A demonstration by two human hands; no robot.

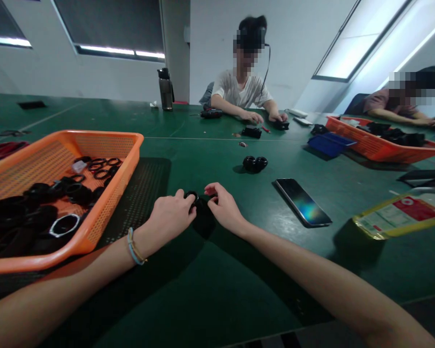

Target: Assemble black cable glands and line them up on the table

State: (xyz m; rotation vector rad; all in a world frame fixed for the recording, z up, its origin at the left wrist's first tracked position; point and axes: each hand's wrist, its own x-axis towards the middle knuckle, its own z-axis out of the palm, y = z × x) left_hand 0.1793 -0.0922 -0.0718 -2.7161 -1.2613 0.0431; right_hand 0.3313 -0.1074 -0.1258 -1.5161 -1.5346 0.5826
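My left hand (173, 213) is closed around a small black ring-shaped part (192, 195), low over the green table; the fingers hide much of it. Just to the right, my right hand (223, 205) has its fingers curved and apart, with nothing visible between them. Beyond the hands, two round black parts (254, 163) stand side by side on the table. To the left is an orange plastic basket (137, 145) that holds black rings and fittings, among them a pale-rimmed ring (64, 225).
A phone (304, 202) and a yellow-liquid bottle (402, 212) lie at the right. Farther off are a blue tray (329, 145), another orange basket (377, 145), and a dark flask (166, 91). Across the table one person (241, 87) handles black parts; another sits far right.
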